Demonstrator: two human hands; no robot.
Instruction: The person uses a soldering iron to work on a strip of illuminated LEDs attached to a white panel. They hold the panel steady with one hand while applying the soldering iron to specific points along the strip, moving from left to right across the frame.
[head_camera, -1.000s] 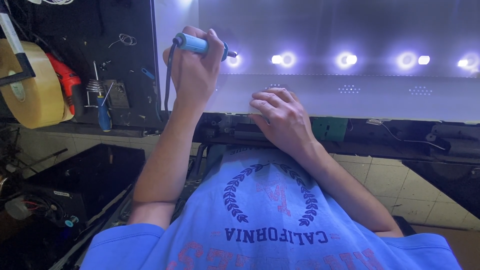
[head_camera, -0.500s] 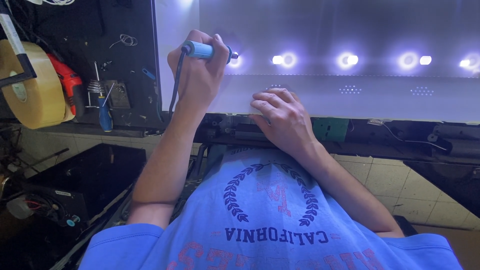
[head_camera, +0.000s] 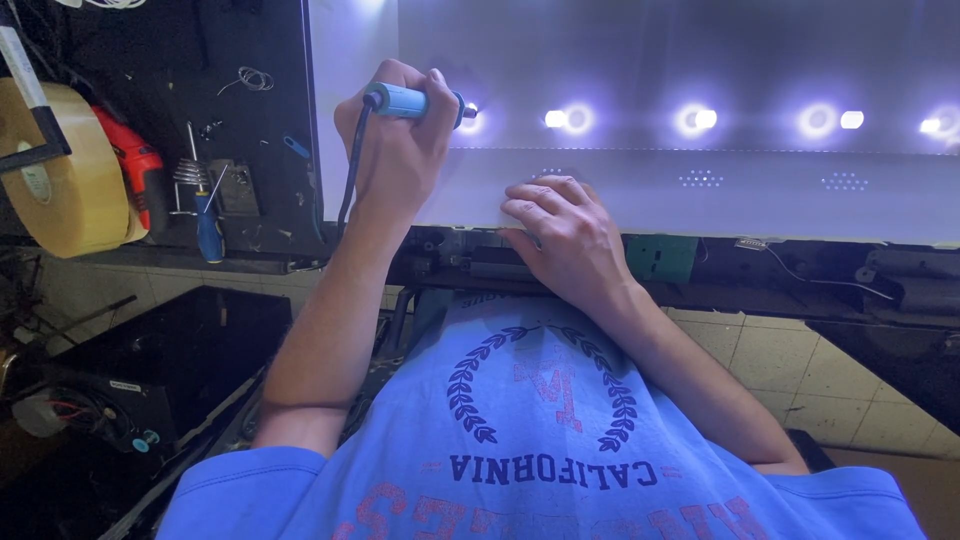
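Note:
My left hand (head_camera: 395, 150) is closed around a blue-handled soldering iron (head_camera: 412, 101), whose black cord hangs down past my wrist. The iron's tip points right and sits at the leftmost lit LED of a row of glowing LEDs (head_camera: 690, 120) on a white backlight panel (head_camera: 760, 195). My right hand (head_camera: 565, 225) lies flat on the panel's near edge, fingers spread and pointing left, and holds nothing. My blue printed T-shirt (head_camera: 540, 450) fills the bottom of the view.
Left of the panel, a dark bench holds a large roll of tan tape (head_camera: 60, 170), a red tool (head_camera: 135, 170), a coiled iron stand (head_camera: 188, 172) and a blue-handled screwdriver (head_camera: 208, 228). A green circuit board (head_camera: 660, 258) sits under the panel's edge. A black box (head_camera: 170, 350) stands on the tiled floor.
My left hand has shifted slightly right and down, bringing the iron's tip up to the leftmost LED. My right hand has stayed in place on the panel's edge.

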